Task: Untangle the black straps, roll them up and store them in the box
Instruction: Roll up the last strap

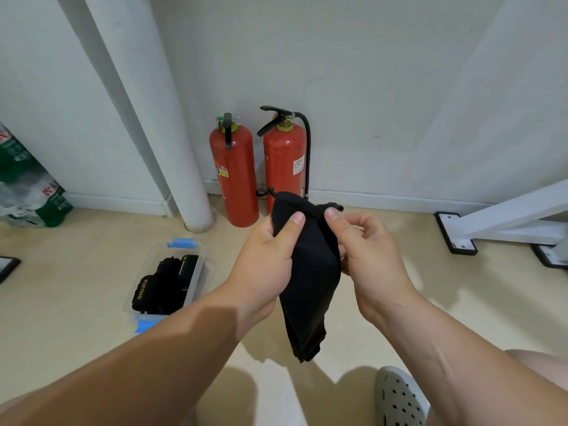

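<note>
On the pale floor at the far left we see green-and-white packaging [27,186] by the wall, and to its right a white pipe [172,149] rising from the floor. Just in front of the pipe lies the clear box [203,265] with blue latches at both ends; its top is open, and rolled black straps [166,284] lie inside, one of them marked with yellow letters. Further right, two red fire extinguishers [235,176] stand side by side against the wall. In front of them we find the left hand [264,259], its fingers curled round the upper part of a black strap [310,287] with the thumb laid on the front. The strap hangs limp in the air, right of the box and apart from it. The right hand [368,253] pinches the strap's top edge between thumb and fingers, so both hands are clamped on it, close together. At the right a white frame foot [458,232] rests on the floor, and a grey perforated clog [399,398] shows at the bottom edge.
</note>
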